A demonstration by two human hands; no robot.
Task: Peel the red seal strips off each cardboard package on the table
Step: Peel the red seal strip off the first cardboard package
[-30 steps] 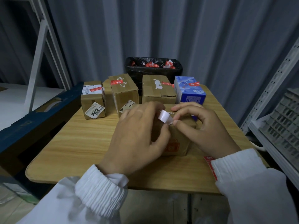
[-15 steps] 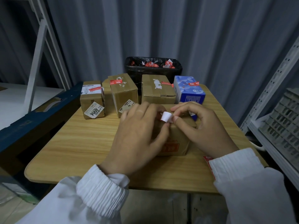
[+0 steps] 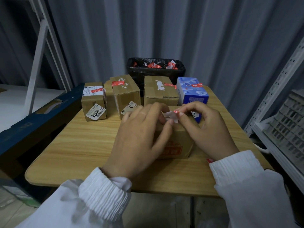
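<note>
A small wooden table (image 3: 79, 145) stands against a grey corrugated wall, with pale metal shelving (image 3: 279, 129) to the right.

At its middle, the right hand (image 3: 207, 129) pinches one end of a seal strip (image 3: 171, 115) between thumb and forefinger, its other fingers loosely curled. The left hand (image 3: 139, 137) meets the strip from the other side, thumb tip (image 3: 170, 123) under it and fingers bent over it, so both hands grip the same piece. The strip shows its pale backing, with red only at the right-hand end. Its long axis runs roughly left to right between the two sets of fingertips, just above the top of the near cardboard box (image 3: 177, 142). Whether any of it clings to the box cannot be told.

Behind stand three brown packages (image 3: 93, 102) (image 3: 125, 94) (image 3: 160, 91) and a blue carton (image 3: 191, 91), each with a red strip on top. A black-lined bin (image 3: 156, 71) holding red scraps sits beyond them, straight ahead of the hands. A red scrap (image 3: 210, 160) lies by the right cuff.

The coming move likely turns on that line: the strip must travel away from the body, over the back row, and both hands seem about equally near.
</note>
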